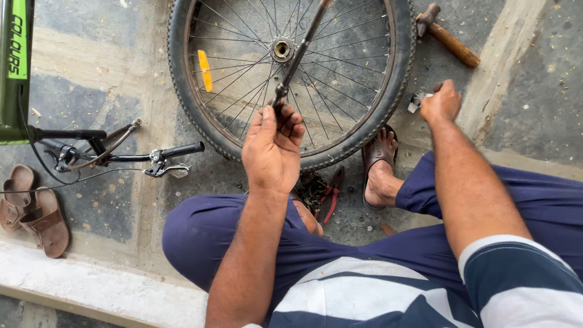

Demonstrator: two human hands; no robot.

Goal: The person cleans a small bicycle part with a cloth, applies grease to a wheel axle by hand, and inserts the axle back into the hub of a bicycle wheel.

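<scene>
I sit on a concrete floor with a bicycle wheel (200, 115) lying flat in front of me, its hub (282, 49) and an orange reflector (205, 70) showing. My left hand (273, 149) grips the lower end of a long dark metal rod (299, 53) that slants up across the spokes. My right hand (441, 102) reaches right of the tyre and closes on a small whitish object (418, 100), which I cannot identify. My foot in a brown sandal (378, 164) rests against the tyre.
A hammer with a wooden handle (448, 39) lies at the upper right. Red-handled pliers (331, 193) and a dark tangle of chain (311, 188) sit by my knee. A green bicycle frame (15, 67) with handlebar (121, 155) stands left, brown sandals (33, 209) beside it.
</scene>
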